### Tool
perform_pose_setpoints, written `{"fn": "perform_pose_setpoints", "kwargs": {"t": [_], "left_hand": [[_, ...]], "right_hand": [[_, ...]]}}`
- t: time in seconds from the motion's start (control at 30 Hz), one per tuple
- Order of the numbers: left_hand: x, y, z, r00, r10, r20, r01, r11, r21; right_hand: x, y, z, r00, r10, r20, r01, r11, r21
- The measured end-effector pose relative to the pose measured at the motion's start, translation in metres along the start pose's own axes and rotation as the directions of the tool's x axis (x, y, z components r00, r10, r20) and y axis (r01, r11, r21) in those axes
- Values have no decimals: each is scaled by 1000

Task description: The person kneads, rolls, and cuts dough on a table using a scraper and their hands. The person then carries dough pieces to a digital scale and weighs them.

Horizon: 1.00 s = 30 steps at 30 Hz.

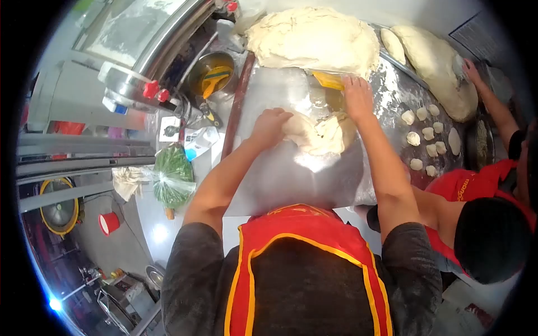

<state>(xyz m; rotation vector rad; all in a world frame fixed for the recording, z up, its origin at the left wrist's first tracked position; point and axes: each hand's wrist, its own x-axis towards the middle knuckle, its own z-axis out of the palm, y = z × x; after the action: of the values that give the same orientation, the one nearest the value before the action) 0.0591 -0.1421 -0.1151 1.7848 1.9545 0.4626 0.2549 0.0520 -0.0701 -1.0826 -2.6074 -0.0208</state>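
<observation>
My left hand [272, 127] grips the left edge of a flat, folded piece of dough [319, 134] lying on the metal worktop [291, 179]. In my right hand [358, 99] is a yellow-handled dough scraper [328, 80], held just beyond the far right side of that piece. Its blade seems to face me, partly lost in the worktop's reflections. Behind both hands a large mass of dough [314, 40] rests at the back of the worktop.
On the right, a co-worker's hand [471, 73] touches another long dough mass [443, 67]. Several small dough balls [428, 133] sit on a floured surface there. To the left are a metal pot [212, 73] with a yellow-handled brush and a bag of greens [174, 176].
</observation>
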Motion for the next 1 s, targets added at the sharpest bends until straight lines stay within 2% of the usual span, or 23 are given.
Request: {"fn": "perform_pose_setpoints", "kwargs": {"t": [0.03, 0.07, 0.17, 0.2, 0.3, 0.33, 0.37, 0.4, 0.43, 0.5, 0.53, 0.6, 0.63, 0.7, 0.83, 0.9, 0.93, 0.97, 1.0], "left_hand": [[-6, 3, -3, 999, 38, -17, -37, 999, 34], [-14, 6, -5, 997, 76, -27, -74, 995, 66], [-61, 27, 5, 940, 258, -223, -147, 896, 419], [-76, 34, 9, 929, 271, -250, -137, 883, 450], [-96, 28, -5, 986, 135, -100, -110, 969, 223], [-75, 32, -30, 973, -87, 214, 53, 985, 161], [-57, 17, -24, 996, -61, -60, 65, 995, 74], [-42, -3, -8, 941, -54, -334, 53, 999, -12], [-32, -17, 8, 811, -61, -582, 12, 996, -86], [-25, -24, 41, 943, -60, -328, 37, 996, -77], [-21, -18, 42, 980, -56, -193, 43, 997, -71], [-50, 14, 31, 962, 86, -260, -84, 996, 21], [-69, 30, 25, 943, 163, -289, -148, 986, 74], [-107, 31, 56, 923, 232, -308, -176, 964, 199], [-115, 31, 79, 920, 246, -307, -127, 925, 359], [-88, 24, 78, 915, 148, -375, -53, 966, 252], [-70, 19, 75, 909, 92, -406, -11, 981, 196], [-52, 16, 61, 962, -62, -266, 91, 991, 100], [-33, 11, 45, 974, -202, -108, 205, 979, 22]], "right_hand": [[6, -4, 2, 983, -71, -170, 69, 997, -20], [3, -9, 4, 997, 55, -47, -51, 994, 92], [-28, -18, 17, 996, -85, -19, 86, 917, 390], [-38, -19, 22, 984, -156, 91, 101, 893, 438], [-54, -27, 42, 958, -240, 159, 219, 965, 143], [-53, -30, 51, 958, -223, 178, 198, 969, 147], [-53, -32, 61, 956, -210, 204, 181, 972, 151], [-52, -35, 66, 954, -196, 228, 164, 975, 153], [-54, -37, 66, 938, -182, 294, 142, 978, 152], [-68, -41, 62, 892, -143, 429, 90, 986, 140], [-74, -42, 52, 892, -150, 427, 94, 984, 150], [-103, -46, 25, 887, -158, 434, 91, 981, 170], [-123, -48, 19, 932, -148, 332, 96, 981, 166], [-166, -53, 16, 983, -135, 120, 116, 980, 160], [-192, -66, 39, 999, -23, 34, 20, 994, 104], [-164, -60, 56, 999, 10, 53, -15, 995, 96], [-151, -54, 66, 1000, -10, -2, 10, 996, 85], [-131, -52, 67, 987, 58, 151, -68, 996, 56], [-108, -52, 65, 947, 129, 295, -140, 990, 14]]}}
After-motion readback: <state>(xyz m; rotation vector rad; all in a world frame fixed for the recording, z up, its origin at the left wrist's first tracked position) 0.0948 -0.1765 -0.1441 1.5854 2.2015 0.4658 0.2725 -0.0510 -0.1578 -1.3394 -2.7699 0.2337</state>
